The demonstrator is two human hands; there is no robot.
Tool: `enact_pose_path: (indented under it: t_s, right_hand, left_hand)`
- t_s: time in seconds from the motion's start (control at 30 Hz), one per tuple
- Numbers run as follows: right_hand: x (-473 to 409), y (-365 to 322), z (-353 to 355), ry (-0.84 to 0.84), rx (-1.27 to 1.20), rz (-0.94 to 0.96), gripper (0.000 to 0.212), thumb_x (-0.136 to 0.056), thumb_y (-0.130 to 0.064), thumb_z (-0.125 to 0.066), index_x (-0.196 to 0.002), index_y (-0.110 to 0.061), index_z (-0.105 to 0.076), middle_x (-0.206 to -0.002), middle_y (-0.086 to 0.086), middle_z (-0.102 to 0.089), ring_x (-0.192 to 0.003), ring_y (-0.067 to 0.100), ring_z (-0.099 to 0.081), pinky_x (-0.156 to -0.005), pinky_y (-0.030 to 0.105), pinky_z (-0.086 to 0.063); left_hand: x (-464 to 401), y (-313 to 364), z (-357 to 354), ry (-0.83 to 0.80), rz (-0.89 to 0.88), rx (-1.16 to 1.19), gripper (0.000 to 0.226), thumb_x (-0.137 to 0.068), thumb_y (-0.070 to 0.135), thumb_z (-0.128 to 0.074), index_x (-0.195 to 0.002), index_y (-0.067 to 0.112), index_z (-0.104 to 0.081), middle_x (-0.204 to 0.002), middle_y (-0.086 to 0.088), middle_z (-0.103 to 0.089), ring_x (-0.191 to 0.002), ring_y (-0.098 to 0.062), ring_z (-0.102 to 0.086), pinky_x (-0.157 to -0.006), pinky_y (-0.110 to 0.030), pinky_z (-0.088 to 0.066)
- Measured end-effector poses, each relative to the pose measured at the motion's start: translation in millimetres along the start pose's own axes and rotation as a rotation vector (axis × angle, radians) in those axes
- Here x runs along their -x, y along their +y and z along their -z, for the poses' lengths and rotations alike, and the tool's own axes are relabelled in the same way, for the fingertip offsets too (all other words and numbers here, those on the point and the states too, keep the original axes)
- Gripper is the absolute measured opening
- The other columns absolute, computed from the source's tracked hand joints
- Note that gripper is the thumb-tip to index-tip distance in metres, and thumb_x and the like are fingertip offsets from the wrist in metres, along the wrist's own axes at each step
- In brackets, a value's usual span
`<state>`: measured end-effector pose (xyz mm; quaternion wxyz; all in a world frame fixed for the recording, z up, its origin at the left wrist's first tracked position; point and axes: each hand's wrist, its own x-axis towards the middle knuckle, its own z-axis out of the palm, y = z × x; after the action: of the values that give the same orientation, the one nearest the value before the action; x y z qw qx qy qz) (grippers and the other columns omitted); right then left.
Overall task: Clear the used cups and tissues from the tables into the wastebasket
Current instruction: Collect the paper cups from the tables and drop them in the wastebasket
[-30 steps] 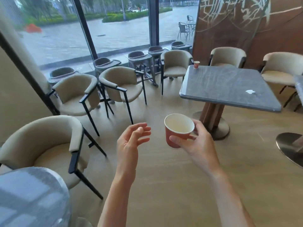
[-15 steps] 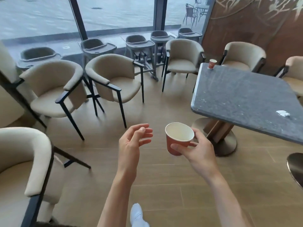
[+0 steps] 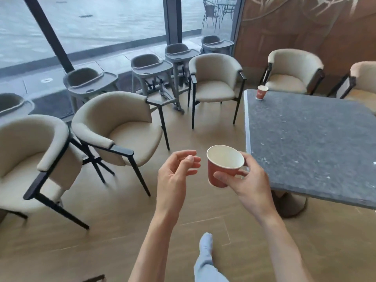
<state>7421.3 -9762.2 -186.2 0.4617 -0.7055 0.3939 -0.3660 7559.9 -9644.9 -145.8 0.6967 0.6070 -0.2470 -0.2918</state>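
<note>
- Two bare hands are raised over the wood-plank floor, close together but not touching.
- Right hand grips a red paper cup around its tapered wall, thumb in front and fingers behind; the cup tilts toward the camera, showing a smooth white inside and a thin rolled rim.
- Left hand holds nothing, its fingers loosely curled, just beside the cup.
- A second red paper cup stands upright at the far left corner of the table, a square slab of speckled dark grey stone with a pale edge.
- Rounded beige upholstered armchairs on thin black metal legs stand around, with grey plastic high chairs by the window.
- No wastebasket is in view.
</note>
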Motion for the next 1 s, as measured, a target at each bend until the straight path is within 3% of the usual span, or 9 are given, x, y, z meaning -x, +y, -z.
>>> enact_pose_path:
  t_s: [0.1,0.23,0.43,0.6,0.77,0.83,0.93,1.0]
  right_hand:
    - [-79,14,-20,0.009,-0.036,-0.001,0.082,-0.047,-0.062,-0.087,-0.121,-0.034,-0.063,-0.119,-0.005,-0.070,-0.099,0.010,-0.070,-0.088,0.034,-0.058]
    - [-192,16,-44,-0.011,-0.065,0.022,0.080,-0.047,-0.062,-0.087,-0.119,-0.037,-0.062,-0.119,-0.006,-0.069,-0.099,0.010,-0.069,-0.086,0.034,-0.059]
    - [-345,5,-68,-0.027,-0.090,0.064,0.092,-0.045,-0.077,-0.086,-0.122,-0.032,-0.063,-0.120,-0.005,-0.070,-0.104,0.015,-0.070,-0.091,0.040,-0.059]
    - [-431,29,-80,0.005,-0.049,0.023,0.090,-0.044,-0.080,-0.084,-0.120,-0.037,-0.063,-0.119,-0.007,-0.070,-0.103,0.017,-0.070,-0.090,0.043,-0.059]
    - [-526,54,-88,0.106,0.004,-0.043,0.092,-0.041,-0.083,-0.082,-0.119,-0.038,-0.062,-0.117,-0.006,-0.071,-0.098,0.015,-0.070,-0.086,0.041,-0.059]
    - [-566,59,-88,0.167,0.044,-0.054,0.087,-0.044,-0.076,-0.086,-0.119,-0.038,-0.062,-0.116,-0.007,-0.071,-0.099,0.014,-0.069,-0.086,0.037,-0.059]
    - [-624,57,-85,0.243,0.073,-0.105,0.069,-0.058,-0.040,-0.098,-0.115,-0.042,-0.060,-0.113,-0.009,-0.072,-0.098,0.008,-0.067,-0.084,0.026,-0.053]
    - [-656,57,-81,0.308,0.056,-0.116,0.067,-0.064,-0.021,-0.096,-0.120,-0.035,-0.061,-0.113,-0.010,-0.071,-0.095,0.000,-0.065,-0.082,0.017,-0.050]
  left_hand:
    - [-79,-8,-4,0.032,-0.008,-0.026,0.019,-0.102,0.010,-0.055,-0.106,0.009,-0.073,-0.096,-0.010,-0.077,-0.092,-0.024,-0.073,-0.085,-0.037,-0.058]
    - [-187,-2,-22,0.043,-0.017,-0.052,0.020,-0.103,0.010,-0.053,-0.107,0.009,-0.073,-0.097,-0.010,-0.077,-0.093,-0.025,-0.073,-0.085,-0.037,-0.056]
    - [-329,17,-56,0.072,-0.059,0.004,0.020,-0.102,0.007,-0.052,-0.107,0.006,-0.072,-0.096,-0.013,-0.076,-0.090,-0.025,-0.073,-0.082,-0.034,-0.058]
    - [-433,2,-90,0.012,-0.040,-0.004,0.026,-0.089,0.026,-0.058,-0.104,0.011,-0.073,-0.094,-0.009,-0.077,-0.090,-0.025,-0.073,-0.081,-0.034,-0.058]
    - [-551,-15,-126,-0.110,-0.009,0.003,0.028,-0.084,0.029,-0.058,-0.101,0.014,-0.073,-0.094,-0.008,-0.077,-0.092,-0.025,-0.073,-0.083,-0.035,-0.059]
    - [-602,-19,-140,-0.169,0.009,-0.011,0.028,-0.084,0.029,-0.058,-0.100,0.014,-0.074,-0.094,-0.008,-0.077,-0.091,-0.025,-0.073,-0.082,-0.035,-0.059]
    - [-676,-17,-161,-0.259,0.021,-0.019,0.024,-0.089,0.025,-0.058,-0.101,0.013,-0.074,-0.094,-0.008,-0.077,-0.091,-0.024,-0.073,-0.082,-0.035,-0.059]
    - [-723,-16,-179,-0.315,0.019,-0.007,0.018,-0.098,0.015,-0.057,-0.102,0.011,-0.074,-0.096,-0.011,-0.076,-0.092,-0.026,-0.072,-0.083,-0.036,-0.057]
